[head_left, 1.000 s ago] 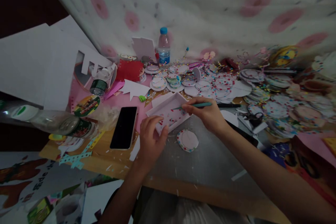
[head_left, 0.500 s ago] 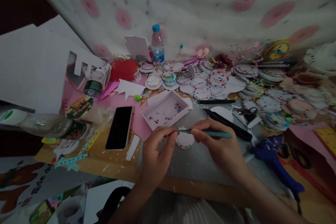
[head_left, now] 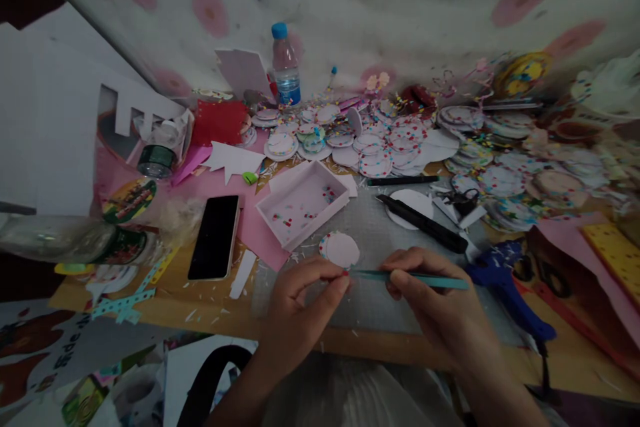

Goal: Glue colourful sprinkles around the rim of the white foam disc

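Head view: your right hand [head_left: 440, 310] grips the pick [head_left: 415, 278], left fingertips [head_left: 341, 278] pinched at its tip; a slip could prick them or knock the disc [head_left: 340, 249] at 12 o'clock.

Teal stick [head_left: 425, 279], white discs [head_left: 390, 147] w/ red-blue dots – prob. confetti, black phone [head_left: 214, 237], blue-capped bottle [head_left: 285, 65]

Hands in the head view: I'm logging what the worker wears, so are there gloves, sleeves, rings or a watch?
None show. The left hand and the right hand are bare, with no gloves or rings. Both forearms are uncovered to the picture's edge, with no sleeve, watch or wristband in view.
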A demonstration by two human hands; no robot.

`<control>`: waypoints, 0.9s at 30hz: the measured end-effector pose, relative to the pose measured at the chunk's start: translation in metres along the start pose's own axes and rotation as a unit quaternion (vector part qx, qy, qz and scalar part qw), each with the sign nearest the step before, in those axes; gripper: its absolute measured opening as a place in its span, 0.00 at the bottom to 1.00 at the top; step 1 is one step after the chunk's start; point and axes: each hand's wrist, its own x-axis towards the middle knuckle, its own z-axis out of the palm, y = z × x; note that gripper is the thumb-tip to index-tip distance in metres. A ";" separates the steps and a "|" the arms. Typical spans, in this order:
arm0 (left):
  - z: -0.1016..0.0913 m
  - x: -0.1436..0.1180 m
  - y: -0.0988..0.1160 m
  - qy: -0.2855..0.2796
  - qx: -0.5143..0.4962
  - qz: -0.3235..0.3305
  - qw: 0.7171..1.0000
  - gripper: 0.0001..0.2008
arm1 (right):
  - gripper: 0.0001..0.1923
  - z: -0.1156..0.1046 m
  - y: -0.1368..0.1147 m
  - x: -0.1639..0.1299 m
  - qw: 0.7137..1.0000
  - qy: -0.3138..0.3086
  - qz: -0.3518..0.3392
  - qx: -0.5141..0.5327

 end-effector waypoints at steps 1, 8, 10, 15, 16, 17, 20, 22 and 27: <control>0.000 0.000 0.000 -0.003 0.004 0.000 1.000 0.07 | 0.07 0.000 0.000 0.000 1.000 -0.002 0.004 0.001; 0.000 0.001 0.000 -0.018 0.018 0.003 1.000 0.06 | 0.09 0.001 0.003 -0.001 0.999 0.008 0.035 0.025; 0.000 0.000 0.001 -0.017 0.018 0.003 1.000 0.07 | 0.09 0.000 0.003 -0.001 0.999 0.018 0.037 0.028; 0.000 0.000 0.001 -0.019 0.017 0.005 1.000 0.05 | 0.09 0.000 0.003 -0.002 0.999 0.007 0.036 0.023; 0.000 0.000 0.001 -0.019 0.020 0.007 1.000 0.05 | 0.09 0.001 0.003 -0.001 0.999 0.006 0.034 0.022; 0.000 0.000 0.000 -0.020 0.024 0.010 0.999 0.05 | 0.09 0.001 0.003 -0.001 0.999 0.006 0.031 0.021; 0.001 -0.001 0.000 -0.022 0.035 0.014 0.999 0.05 | 0.09 0.000 0.004 -0.002 1.000 0.010 0.021 0.012; -0.001 0.000 0.000 -0.029 0.050 0.021 0.998 0.05 | 0.09 -0.002 0.004 -0.002 1.000 0.019 0.009 0.012; -0.022 0.029 -0.010 0.039 0.208 0.099 0.972 0.05 | 0.06 -0.013 0.008 -0.005 0.994 0.091 -0.055 -0.008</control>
